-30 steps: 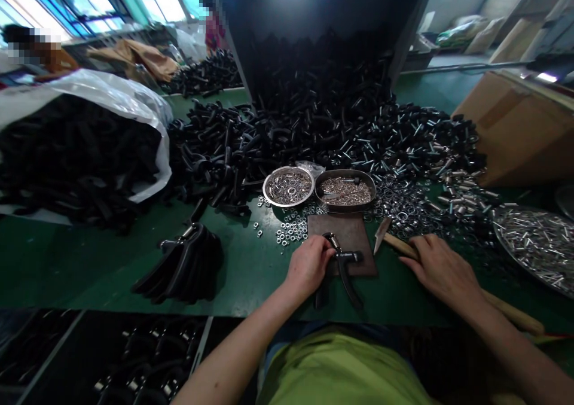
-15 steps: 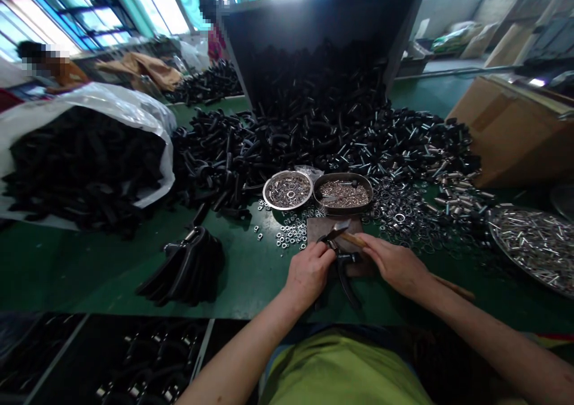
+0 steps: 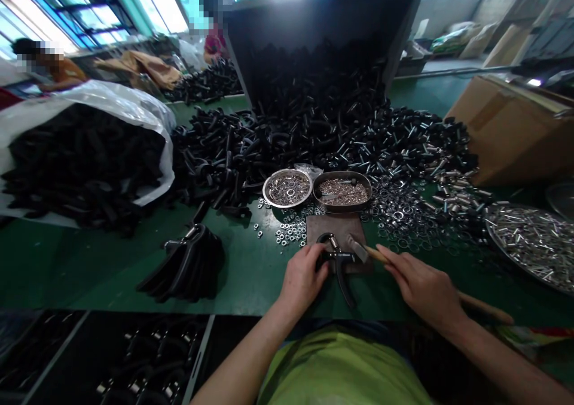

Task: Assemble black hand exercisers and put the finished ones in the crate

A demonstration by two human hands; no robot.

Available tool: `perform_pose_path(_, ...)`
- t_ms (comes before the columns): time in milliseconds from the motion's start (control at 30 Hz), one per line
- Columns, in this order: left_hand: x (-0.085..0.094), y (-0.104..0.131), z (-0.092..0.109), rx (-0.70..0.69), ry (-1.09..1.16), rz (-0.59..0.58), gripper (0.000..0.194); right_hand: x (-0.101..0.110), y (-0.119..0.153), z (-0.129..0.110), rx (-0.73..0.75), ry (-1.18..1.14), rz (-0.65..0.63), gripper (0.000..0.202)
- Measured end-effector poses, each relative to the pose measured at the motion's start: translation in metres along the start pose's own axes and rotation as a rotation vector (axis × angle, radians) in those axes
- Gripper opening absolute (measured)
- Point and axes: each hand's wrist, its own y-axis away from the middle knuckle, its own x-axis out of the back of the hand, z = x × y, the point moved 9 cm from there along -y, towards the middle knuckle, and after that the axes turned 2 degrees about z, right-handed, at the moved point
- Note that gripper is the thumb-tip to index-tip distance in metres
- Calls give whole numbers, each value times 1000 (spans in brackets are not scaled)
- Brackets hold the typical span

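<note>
My left hand (image 3: pixel 301 276) is closed around one side of a black hand grip strengthener (image 3: pixel 344 279) with a coil spring. The grip lies over a flat metal plate (image 3: pixel 317 224), its free handle pointing toward me. In my right hand (image 3: pixel 426 288) is a hammer (image 3: pixel 357 247), held by its wooden handle, which sticks out behind the wrist. The hammer's head is over the plate, just right of the spring; whether it touches anything I cannot tell. Beyond the plate are a round dish (image 3: pixel 287 189) of small metal parts and an oval tin (image 3: pixel 343 192) of tiny rivet-like pieces.
Stacked black grips (image 3: pixel 191 264) lie to the left, near a white bag (image 3: pixel 165 160) of black parts. A large tipped bin (image 3: pixel 323 28) spills black handles. Loose nuts (image 3: pixel 291 231) and rings are scattered about. At right are a cardboard box (image 3: pixel 506 130) and a pan of pins (image 3: pixel 533 243).
My right hand has drawn the hammer back to the right and toward me, off the spring area. My left hand has stayed on the grip, its fingers shifted slightly.
</note>
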Motion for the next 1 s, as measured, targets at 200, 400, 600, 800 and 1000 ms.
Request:
perform_pose_path(200, -22, 6, -24, 513, 903, -19, 33, 3, -7, 47, -31, 110, 159, 32)
perform_pose_path(400, -64, 45, 2, 907, 1409, -42, 45, 12, -128, 24, -19, 1, 73, 32)
perform_pose_path(600, -40, 56, 31, 764, 1268, -229, 56, -44, -228, 13, -72, 38, -147, 17)
perform_pose_path(800, 17, -39, 20, 275, 633, -174, 39, -65, -236, 21, -113, 2, -191, 17)
perform_pose_path(1000, -3, -181, 20, -138, -416, -88, 27, -53, -231, 38, -183, -95, -133, 23)
